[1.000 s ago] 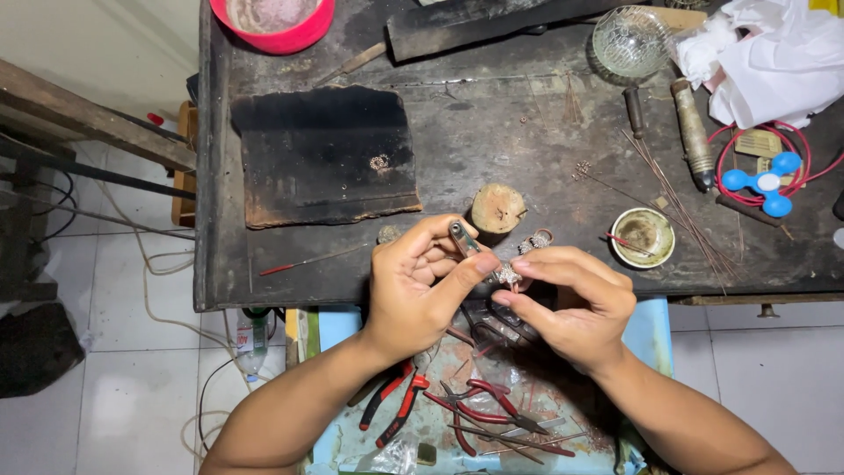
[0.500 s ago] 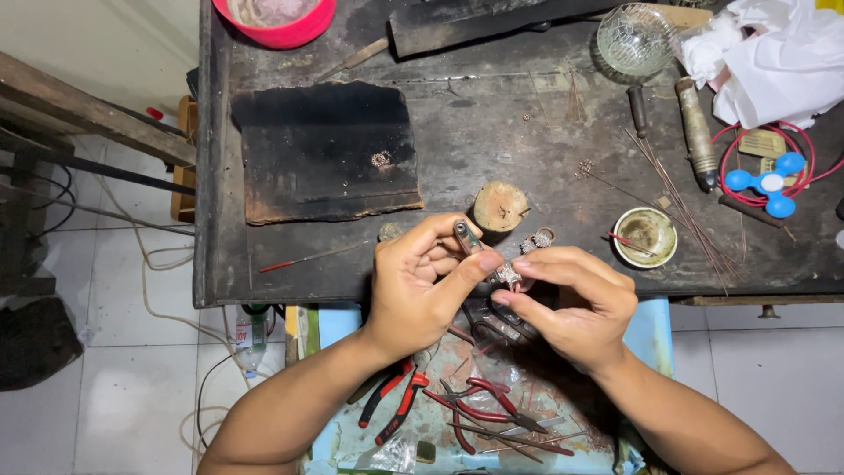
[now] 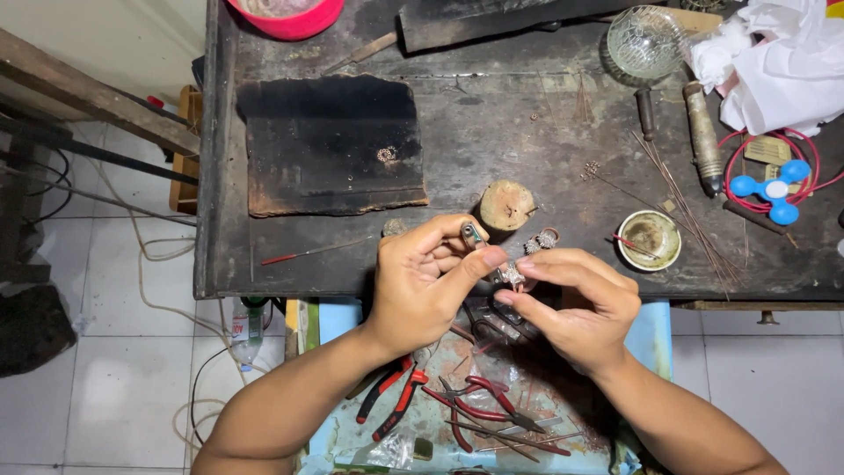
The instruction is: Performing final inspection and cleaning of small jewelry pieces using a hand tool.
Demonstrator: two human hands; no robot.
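Note:
My left hand [image 3: 426, 281] and my right hand [image 3: 576, 303] meet just in front of the near edge of a dark, worn workbench [image 3: 492, 132]. Between the fingertips of both hands sits a small silvery jewellery piece [image 3: 512, 277], pinched from both sides. My left hand also grips a small metal tool [image 3: 473, 234] that sticks up past its forefinger. Two more small silver pieces [image 3: 542, 240] lie on the bench just beyond my right hand, beside a round wooden stump [image 3: 507, 205].
Several red-handled pliers [image 3: 479, 405] lie on a light blue tray [image 3: 338, 321] under my forearms. The bench carries a charred black board [image 3: 330, 145], a small round dish [image 3: 649, 239], thin wires [image 3: 681, 198], a wooden-handled tool [image 3: 703, 136], a blue spinner [image 3: 772, 189], a glass bowl [image 3: 646, 40], a pink bowl [image 3: 286, 13] and crumpled white paper [image 3: 778, 62].
Both hands stay together on the small silver piece; the fingers shift only slightly.

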